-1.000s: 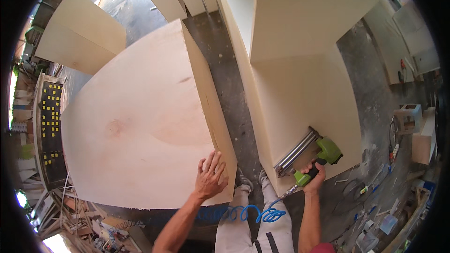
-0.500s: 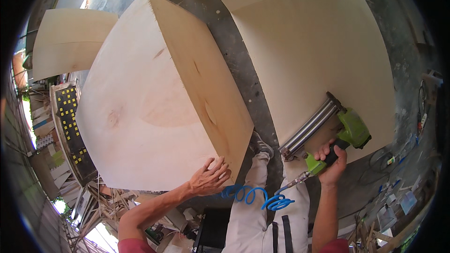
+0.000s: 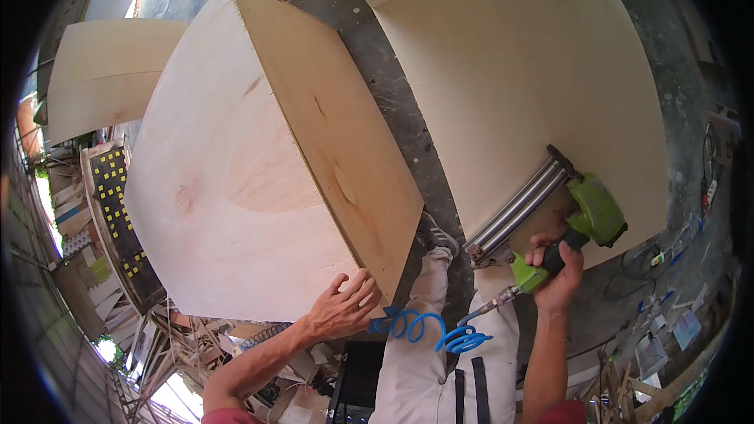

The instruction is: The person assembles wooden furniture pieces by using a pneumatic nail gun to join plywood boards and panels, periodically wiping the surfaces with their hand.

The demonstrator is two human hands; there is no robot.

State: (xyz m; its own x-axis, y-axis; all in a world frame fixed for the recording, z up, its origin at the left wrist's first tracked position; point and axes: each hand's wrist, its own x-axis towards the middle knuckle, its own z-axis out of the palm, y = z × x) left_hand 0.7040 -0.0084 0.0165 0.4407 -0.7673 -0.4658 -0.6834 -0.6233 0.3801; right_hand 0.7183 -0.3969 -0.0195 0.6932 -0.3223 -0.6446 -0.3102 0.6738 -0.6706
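Note:
A green nail gun (image 3: 598,208) with a long silver magazine is in my right hand (image 3: 559,275), its fingers wrapped round the dark grip. The gun is to the right of my legs, over a pale plywood surface. A coiled blue air hose (image 3: 463,339) runs from its handle end toward the left. My left hand (image 3: 343,306) rests at the near corner of a large plywood box (image 3: 243,180), fingers loosely bent and apart, touching where the pale top meets the side panel (image 3: 338,157). Its thumb is mostly hidden.
Another large plywood piece (image 3: 526,86) stands to the right, across a strip of dark floor (image 3: 393,86). Further left lie a plywood panel (image 3: 110,78) and a black board with yellow squares (image 3: 118,204). Wood scraps (image 3: 157,345) are heaped at the lower left.
The view has shifted slightly, so the box sits a little further left. My left hand has moved slightly down and left along the corner. The nail gun stays in my right hand.

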